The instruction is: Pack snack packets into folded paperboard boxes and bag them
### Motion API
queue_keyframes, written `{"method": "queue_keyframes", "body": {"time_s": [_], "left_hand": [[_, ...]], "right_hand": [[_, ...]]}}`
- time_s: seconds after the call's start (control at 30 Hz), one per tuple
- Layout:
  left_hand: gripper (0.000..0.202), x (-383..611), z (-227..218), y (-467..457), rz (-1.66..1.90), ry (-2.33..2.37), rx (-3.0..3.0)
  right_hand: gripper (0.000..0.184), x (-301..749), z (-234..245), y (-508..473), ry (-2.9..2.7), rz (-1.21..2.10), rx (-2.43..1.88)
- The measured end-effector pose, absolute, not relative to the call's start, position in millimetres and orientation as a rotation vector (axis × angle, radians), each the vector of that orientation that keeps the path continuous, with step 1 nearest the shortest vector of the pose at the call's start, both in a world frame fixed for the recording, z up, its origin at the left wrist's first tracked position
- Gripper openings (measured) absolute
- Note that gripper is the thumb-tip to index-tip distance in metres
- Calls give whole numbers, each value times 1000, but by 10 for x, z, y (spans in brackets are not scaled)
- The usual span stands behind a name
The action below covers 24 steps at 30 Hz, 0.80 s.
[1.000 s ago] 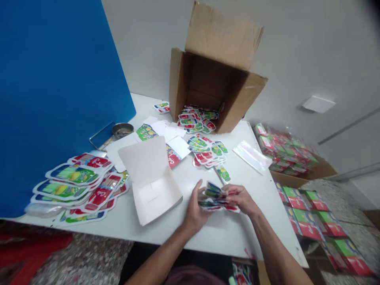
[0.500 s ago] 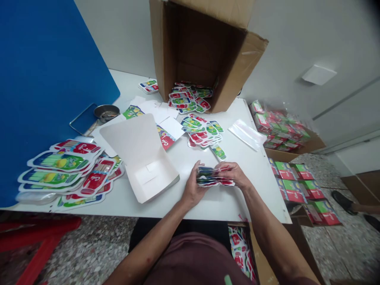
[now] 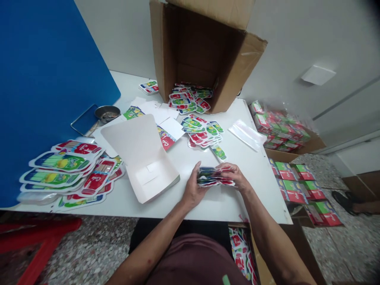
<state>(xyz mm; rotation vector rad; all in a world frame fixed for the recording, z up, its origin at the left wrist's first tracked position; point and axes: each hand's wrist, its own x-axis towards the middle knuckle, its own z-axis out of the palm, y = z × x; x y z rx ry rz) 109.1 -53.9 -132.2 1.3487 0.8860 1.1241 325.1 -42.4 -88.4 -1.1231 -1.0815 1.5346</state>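
Observation:
Both my hands hold a squared stack of die-cut printed cards (image 3: 213,177), red and green with bottle-shaped outlines. My left hand (image 3: 192,187) grips the stack's near left end, and my right hand (image 3: 233,175) pinches its right end. An open white carton blank (image 3: 142,158) lies on the white table (image 3: 261,186) just left of my left hand. A loose pile of similar cards (image 3: 202,132) sits beyond my hands, and a larger pile (image 3: 69,174) lies at the left.
A tipped cardboard box (image 3: 192,51) at the back holds spilled cards (image 3: 190,99) at its mouth. A blue board (image 3: 50,91), a metal tin (image 3: 107,113) and a clear plastic sleeve (image 3: 247,135) are on the table. Wrapped card packs (image 3: 299,182) lie beyond the right edge, above a speckled floor.
The view has tilted lower and shifted left since a second ago. My hands have brought the cards into a tighter, squarer stack. A person's foot has come into view at the right.

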Motion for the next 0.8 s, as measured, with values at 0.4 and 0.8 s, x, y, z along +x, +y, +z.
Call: {"method": "queue_keyframes", "body": {"time_s": [0.4,0.8], "left_hand": [[34,963,-1127,-571,1132,726,1628],[34,904,-1128,-575,1042,779,1593]], "right_hand": [[52,3328,-411,474,-1490,1056,-1425],[118,2231,-356,2525,-2483,642,-2034]]}}
